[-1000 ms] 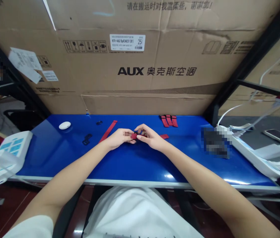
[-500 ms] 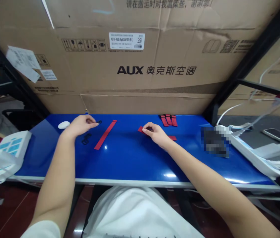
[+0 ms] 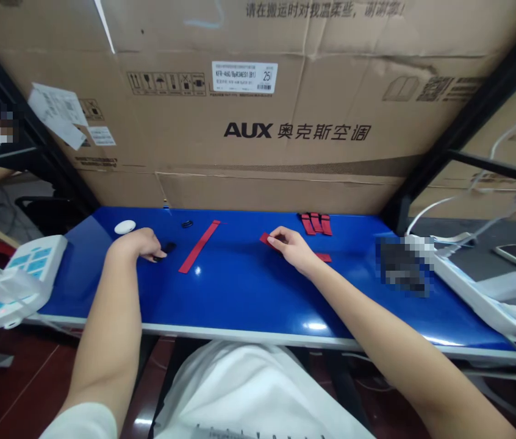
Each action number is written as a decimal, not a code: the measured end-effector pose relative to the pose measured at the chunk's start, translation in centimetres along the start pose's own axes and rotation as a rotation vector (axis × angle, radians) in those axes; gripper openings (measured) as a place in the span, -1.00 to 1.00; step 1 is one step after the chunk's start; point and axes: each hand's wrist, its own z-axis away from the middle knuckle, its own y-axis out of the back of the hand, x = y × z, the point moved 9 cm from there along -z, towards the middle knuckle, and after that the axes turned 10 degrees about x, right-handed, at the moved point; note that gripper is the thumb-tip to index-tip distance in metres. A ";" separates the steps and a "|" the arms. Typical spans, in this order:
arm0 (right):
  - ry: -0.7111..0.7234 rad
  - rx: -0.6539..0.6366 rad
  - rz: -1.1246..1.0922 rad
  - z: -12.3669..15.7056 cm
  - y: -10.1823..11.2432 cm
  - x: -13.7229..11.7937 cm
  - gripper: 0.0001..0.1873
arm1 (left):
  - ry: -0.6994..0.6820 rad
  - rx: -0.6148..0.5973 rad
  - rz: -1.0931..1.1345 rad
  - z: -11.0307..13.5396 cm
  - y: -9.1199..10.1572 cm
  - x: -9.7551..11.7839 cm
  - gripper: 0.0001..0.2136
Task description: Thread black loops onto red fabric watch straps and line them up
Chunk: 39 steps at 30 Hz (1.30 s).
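My left hand [image 3: 147,244] is bent down to the table with its fingers closed at a small black plastic buckle [image 3: 159,259], partly hidden by the fingertips. Another black buckle [image 3: 170,247] lies just beside it. Farther back, a single black buckle [image 3: 187,224] rests apart. Between my two hands a long red webbing strap [image 3: 199,247] lies flat and slanted. My right hand [image 3: 285,242] pinches a red strap piece [image 3: 264,238], mostly covered by the fingers. Under my right wrist shows the end of another red strap [image 3: 324,258].
Three red straps with black ends [image 3: 315,224] lie at the back of the blue table [image 3: 249,299]. A white round object [image 3: 125,227] and a white power strip [image 3: 20,280] are on the left. Another power strip [image 3: 463,286] lies right. A cardboard box [image 3: 285,158] stands behind.
My left hand has let go of one black buckle at the back and moved toward me to the other black buckles. My right hand keeps its red strap piece. The view has shifted slightly.
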 end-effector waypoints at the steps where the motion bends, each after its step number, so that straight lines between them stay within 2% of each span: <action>1: 0.009 -0.002 0.002 0.0 0.0 -0.1 -0.76 | -0.012 -0.021 0.006 0.0 -0.2 0.9 -0.65; 3: 0.013 -0.023 -0.030 0.1 -0.3 -0.3 -0.75 | -0.098 -0.062 0.095 0.3 -1.1 3.8 -0.68; 5: -0.023 -0.079 -0.117 0.4 -1.0 -0.6 -0.73 | -0.226 -0.086 0.289 1.3 -2.5 7.7 -0.69; 8: -0.122 -0.177 -0.238 1.3 -2.2 -1.0 -0.70 | -0.398 -0.057 0.479 3.6 -5.3 12.6 -0.67; 11: -0.173 -0.237 -0.263 1.9 -3.0 -1.3 -0.69 | -0.447 -0.067 0.679 5.7 -8.6 15.1 -0.63; 14: -0.180 -0.273 -0.256 2.2 -3.5 -1.4 -0.69 | -0.529 -0.168 0.782 7.6 -11.6 16.7 -0.65; 17: -0.177 -0.264 -0.234 2.2 -3.5 -1.4 -0.70 | -0.589 -0.238 0.796 8.8 -13.1 17.3 -0.68; 23: -0.123 -0.255 -0.177 2.0 -3.5 -1.6 -0.73 | -0.413 -0.283 0.890 8.0 -14.5 16.1 -0.66; 26: -0.094 -0.257 -0.154 1.9 -3.5 -1.6 -0.75 | -0.371 -0.316 0.918 8.0 -15.2 15.8 -0.66; 33: 0.038 -0.246 -0.074 1.7 -3.2 -2.0 -0.82 | -0.318 -0.411 0.976 8.8 -15.7 16.0 -0.49; 39: 0.118 -0.284 -0.052 1.8 -2.8 -2.8 -0.84 | -0.243 -0.530 0.921 9.0 -16.2 15.7 -0.60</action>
